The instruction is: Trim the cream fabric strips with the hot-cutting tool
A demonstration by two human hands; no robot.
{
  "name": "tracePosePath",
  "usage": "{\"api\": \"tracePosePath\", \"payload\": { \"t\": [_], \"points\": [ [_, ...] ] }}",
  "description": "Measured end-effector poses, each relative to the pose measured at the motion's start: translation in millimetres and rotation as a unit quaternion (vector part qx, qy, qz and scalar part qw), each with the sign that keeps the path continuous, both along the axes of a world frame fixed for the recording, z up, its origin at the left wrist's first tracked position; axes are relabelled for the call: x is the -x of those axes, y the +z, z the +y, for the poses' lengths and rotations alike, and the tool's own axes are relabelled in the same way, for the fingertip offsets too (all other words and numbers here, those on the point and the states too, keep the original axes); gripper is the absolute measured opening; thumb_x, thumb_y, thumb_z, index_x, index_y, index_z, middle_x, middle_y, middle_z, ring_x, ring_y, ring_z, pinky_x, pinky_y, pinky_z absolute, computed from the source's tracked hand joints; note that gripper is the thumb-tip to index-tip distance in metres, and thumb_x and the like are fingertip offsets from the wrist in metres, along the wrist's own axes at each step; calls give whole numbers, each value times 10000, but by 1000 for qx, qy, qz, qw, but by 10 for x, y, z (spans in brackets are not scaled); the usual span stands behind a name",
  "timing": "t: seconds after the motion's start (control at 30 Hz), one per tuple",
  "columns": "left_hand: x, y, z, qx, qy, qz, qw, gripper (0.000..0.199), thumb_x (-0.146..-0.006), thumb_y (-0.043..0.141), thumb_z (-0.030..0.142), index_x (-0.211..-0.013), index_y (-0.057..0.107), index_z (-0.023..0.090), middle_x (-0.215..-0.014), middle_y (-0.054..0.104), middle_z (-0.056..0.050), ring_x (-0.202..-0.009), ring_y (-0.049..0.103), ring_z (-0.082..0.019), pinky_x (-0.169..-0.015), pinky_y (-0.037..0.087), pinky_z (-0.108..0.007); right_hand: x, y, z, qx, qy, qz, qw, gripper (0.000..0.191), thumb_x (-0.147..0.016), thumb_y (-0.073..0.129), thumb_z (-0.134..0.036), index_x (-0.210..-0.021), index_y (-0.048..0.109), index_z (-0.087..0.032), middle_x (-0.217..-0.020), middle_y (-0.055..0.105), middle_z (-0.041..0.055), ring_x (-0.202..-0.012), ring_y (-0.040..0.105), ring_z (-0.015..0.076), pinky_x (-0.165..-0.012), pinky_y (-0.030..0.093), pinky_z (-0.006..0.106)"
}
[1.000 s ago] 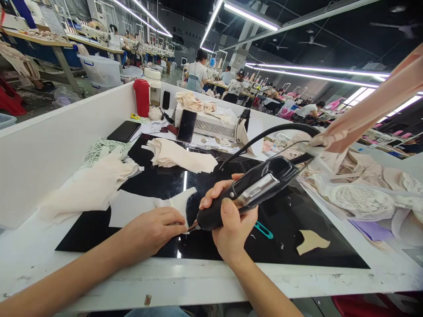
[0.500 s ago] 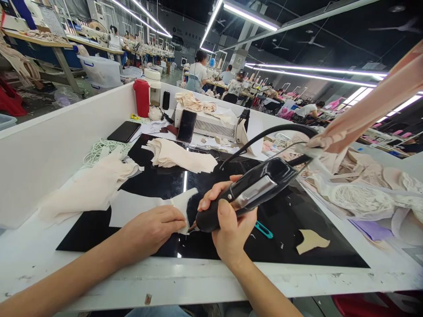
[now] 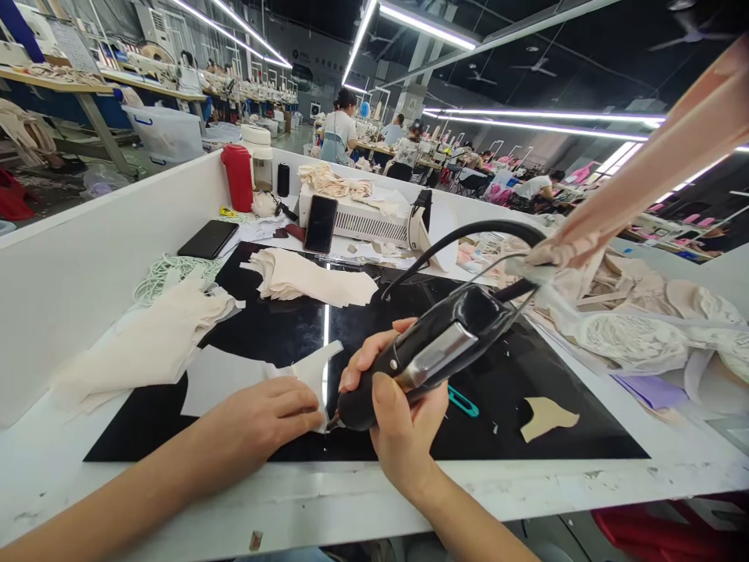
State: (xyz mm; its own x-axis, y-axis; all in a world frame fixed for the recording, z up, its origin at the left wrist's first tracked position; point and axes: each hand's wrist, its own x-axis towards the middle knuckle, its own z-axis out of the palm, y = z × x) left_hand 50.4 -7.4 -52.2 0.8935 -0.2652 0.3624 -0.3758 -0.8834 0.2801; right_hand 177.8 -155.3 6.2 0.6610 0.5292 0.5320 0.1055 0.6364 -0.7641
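Observation:
My right hand (image 3: 403, 421) is wrapped round a black corded handheld tool (image 3: 433, 351) with a metal lever along its side. The tool tilts down to the left, and its narrow tip touches or nearly touches the lower right edge of a small cream fabric piece (image 3: 316, 365). With fingers together, my left hand (image 3: 266, 425) presses and grips that piece near the tip; the fingertips' underside is hidden. A larger white pattern-like sheet (image 3: 219, 382) lies partly beneath the piece and my left hand, on a glossy black board (image 3: 485, 441).
Cream fabric stacks lie behind (image 3: 316, 279) and left (image 3: 152, 336). A teal snips-like tool (image 3: 463, 401) and a beige scrap (image 3: 548, 417) lie rightward. Pink cloth (image 3: 637, 172) suspends the tool near a black cable (image 3: 462, 230). Bra pieces (image 3: 635, 343) pile right; a low white wall (image 3: 117, 226) borders the table.
The whole view has shifted slightly, with things appearing further left. My left fingers lie a little flatter over the fabric piece; the tool's tip stays at its lower edge.

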Motion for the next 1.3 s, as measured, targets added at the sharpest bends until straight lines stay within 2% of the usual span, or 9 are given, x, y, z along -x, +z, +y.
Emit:
{"api": "tracePosePath", "payload": {
  "t": [0.13,0.27,0.37,0.5,0.6,0.73,0.9,1.07,1.3],
  "points": [
    [122,143,-92,-4,-4,-10,1000,461,-956,393,-33,-1252,666,192,-1196,733,-83,-1138,663,-227,-1019,550,-339,-73,93,-18,-1,-14,2,1000,365,-920,763,-349,-1203,539,-291,-876,643,-42,-625,619,99,-559,545,255],
    [223,347,-146,7,-3,29,1000,509,-898,404,-45,-1204,684,250,-1126,756,-36,-1012,701,-186,-1001,573,-299,-345,195,43,-11,-92,1,996,334,-910,759,-329,-1158,542,-275,-823,651,-55,-591,617,104,-563,548,271],
    [195,410,-124,-15,-4,26,1000,529,-896,381,-46,-1240,658,246,-1150,756,-32,-1013,711,-175,-1042,563,-311,-539,175,140,-11,-122,9,992,280,-899,749,-299,-1077,536,-268,-811,650,-67,-581,613,99,-572,555,269],
    [-16,325,-84,-36,25,1,999,449,-981,389,-3,-1304,615,210,-1178,729,-58,-1096,691,-203,-1150,497,-425,-634,77,284,-13,-117,13,993,300,-891,749,-289,-1071,511,-265,-824,656,-70,-586,617,94,-586,563,265],
    [-218,232,-77,-67,58,-3,996,298,-1038,467,110,-1276,637,169,-1144,699,-94,-1051,688,-249,-1077,548,-510,-624,39,357,-18,-97,15,995,312,-889,760,-302,-1054,498,-263,-828,648,-71,-584,607,86,-577,549,251],
    [-392,177,-72,-111,73,-16,991,284,-1075,481,225,-1286,652,143,-1117,681,-117,-1030,696,-270,-1054,549,-578,-600,24,387,-6,-89,11,996,325,-885,766,-323,-1025,479,-262,-815,642,-71,-579,598,83,-560,534,235],
    [-426,152,-44,-123,68,-12,990,322,-1101,439,265,-1303,657,141,-1099,687,-110,-1026,703,-253,-1068,537,-579,-581,4,368,10,-95,9,995,336,-890,758,-348,-1055,475,-270,-806,641,-72,-577,605,90,-558,544,238],
    [-381,65,-11,-125,75,-31,989,341,-1102,423,260,-1329,650,143,-1153,681,-116,-1085,680,-275,-1055,541,-574,-584,-3,362,3,-93,10,996,337,-886,761,-313,-1082,491,-268,-839,654,-68,-592,615,85,-580,557,240],
    [-347,-10,5,-72,95,-19,993,328,-1064,512,248,-1365,631,202,-1185,663,-82,-1085,642,-275,-1068,532,-542,-591,-12,370,1,-98,8,995,374,-885,766,-326,-1121,480,-277,-836,662,-66,-593,625,97,-582,563,255]
  ]
}}
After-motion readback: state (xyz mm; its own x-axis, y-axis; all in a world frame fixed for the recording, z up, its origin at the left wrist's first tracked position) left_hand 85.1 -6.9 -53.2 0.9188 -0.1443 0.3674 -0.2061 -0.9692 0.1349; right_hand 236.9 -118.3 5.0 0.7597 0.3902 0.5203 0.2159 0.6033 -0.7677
